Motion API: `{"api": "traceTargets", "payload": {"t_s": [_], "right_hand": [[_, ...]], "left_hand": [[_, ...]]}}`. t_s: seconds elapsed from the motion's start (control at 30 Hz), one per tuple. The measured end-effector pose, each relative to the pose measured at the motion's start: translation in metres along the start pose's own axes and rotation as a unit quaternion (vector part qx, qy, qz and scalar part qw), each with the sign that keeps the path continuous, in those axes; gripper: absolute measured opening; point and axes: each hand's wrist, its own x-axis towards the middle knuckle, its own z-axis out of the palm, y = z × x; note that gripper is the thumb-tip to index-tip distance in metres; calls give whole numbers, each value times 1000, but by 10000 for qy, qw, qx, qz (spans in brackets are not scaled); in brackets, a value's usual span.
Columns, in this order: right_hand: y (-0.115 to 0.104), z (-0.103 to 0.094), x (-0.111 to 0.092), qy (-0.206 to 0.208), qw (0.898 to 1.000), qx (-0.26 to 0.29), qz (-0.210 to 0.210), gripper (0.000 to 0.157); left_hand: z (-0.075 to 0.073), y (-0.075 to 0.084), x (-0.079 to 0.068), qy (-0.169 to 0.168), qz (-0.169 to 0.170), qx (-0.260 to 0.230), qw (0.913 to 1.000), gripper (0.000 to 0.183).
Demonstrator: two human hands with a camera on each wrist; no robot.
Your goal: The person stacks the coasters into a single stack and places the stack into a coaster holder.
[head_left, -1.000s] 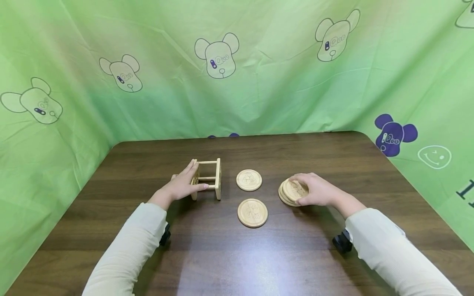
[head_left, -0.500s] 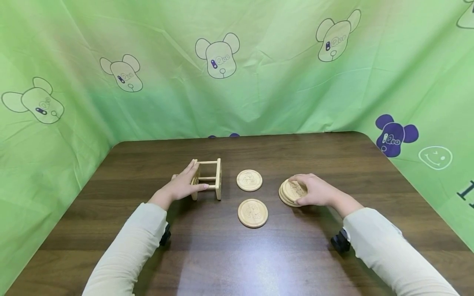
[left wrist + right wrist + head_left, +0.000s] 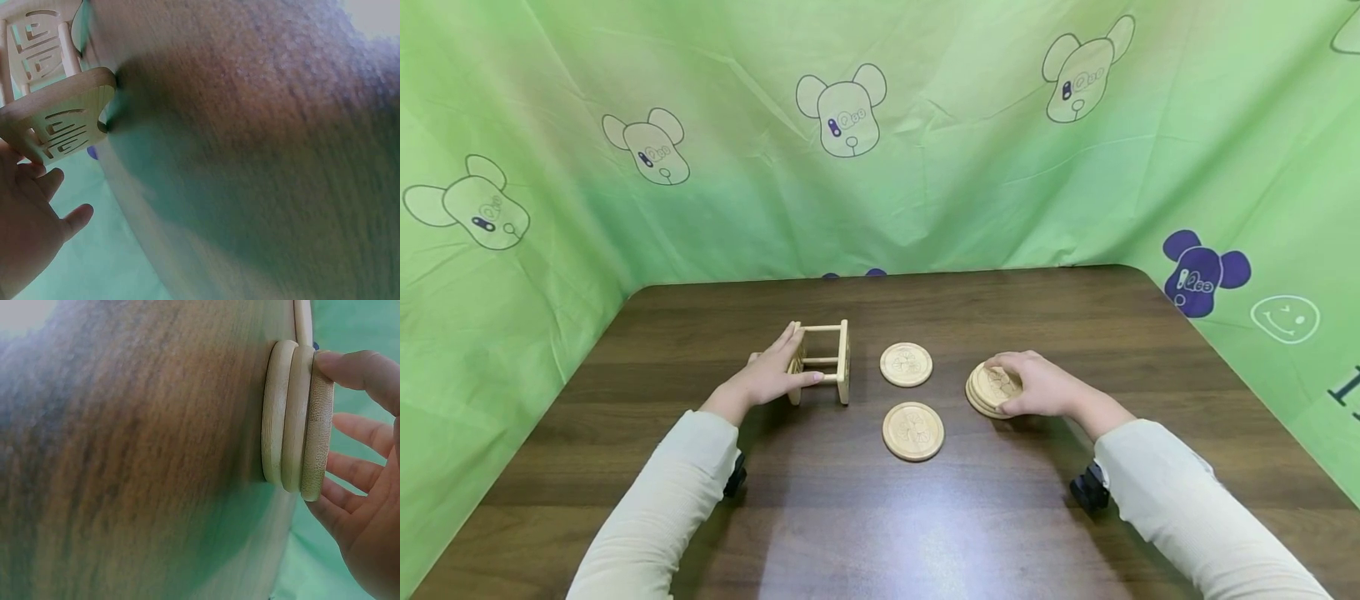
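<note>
On the left, a small pale wooden coaster holder [image 3: 844, 362] with upright end panels and thin rails stands on the table. My left hand [image 3: 763, 377] grips its left end, thumb along the front rail and fingers reaching over the back. Cut-out slots mark the holder's end panel [image 3: 69, 125] in the left wrist view. To the right, my right hand [image 3: 1041, 385] pinches the top coaster [image 3: 995, 385] of a stack of three by its edge. Beneath it lie the two lower coasters [image 3: 295, 425], flat on one another, their right side hidden by the hand in the head view.
Two more round coasters with carved faces lie flat between the hands, a far coaster [image 3: 906, 365] and a near coaster [image 3: 913, 432]. The brown wooden table [image 3: 820, 517] ends at a green printed cloth [image 3: 925, 208] behind and at both sides.
Both hands stay in place at the holder and the stack. The right sleeve has shifted very slightly to the left, and the head view has tilted a little.
</note>
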Motion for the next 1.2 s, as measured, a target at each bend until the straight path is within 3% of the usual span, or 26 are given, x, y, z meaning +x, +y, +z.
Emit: {"api": "traceTargets", "payload": {"t_s": [1.2], "right_hand": [[-6, -5, 4, 52, 9999, 82, -125, 58]], "left_hand": [[0, 0, 1, -75, -40, -66, 9999, 89]]}}
